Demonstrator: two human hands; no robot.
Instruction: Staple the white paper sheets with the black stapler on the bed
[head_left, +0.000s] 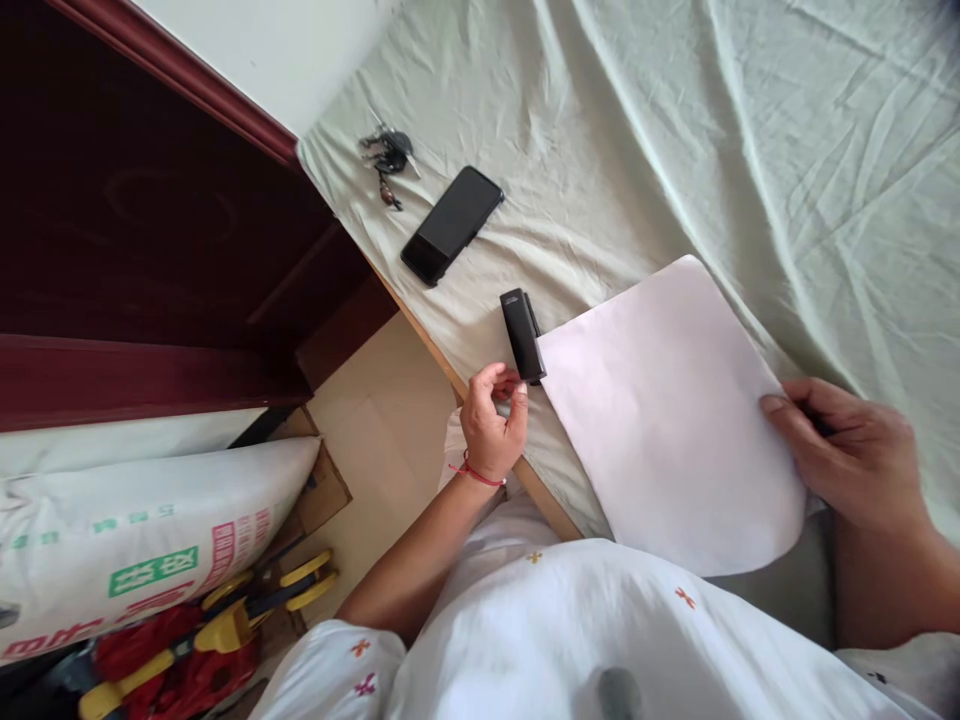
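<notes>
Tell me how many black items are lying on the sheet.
3. A stapler beside the left hand, at the corner of the paper; a phone farther up; a bunch of keys near the sheet's corner. More might lie out of view.

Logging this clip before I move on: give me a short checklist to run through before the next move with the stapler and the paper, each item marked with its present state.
1. Left hand on the stapler: ok, fingers touch its near end.
2. Right hand on the paper: ok, thumb presses on the right edge.
3. Paper corner at the stapler: ok, the corner reaches its near end; whether it sits between the jaws, cannot tell.
4. Paper flat and fully supported: not ok, its near edge hangs past the bed edge.
5. Phone and keys out of the way: ok, both lie beyond the stapler.
6. Staples loaded: cannot tell.
</notes>
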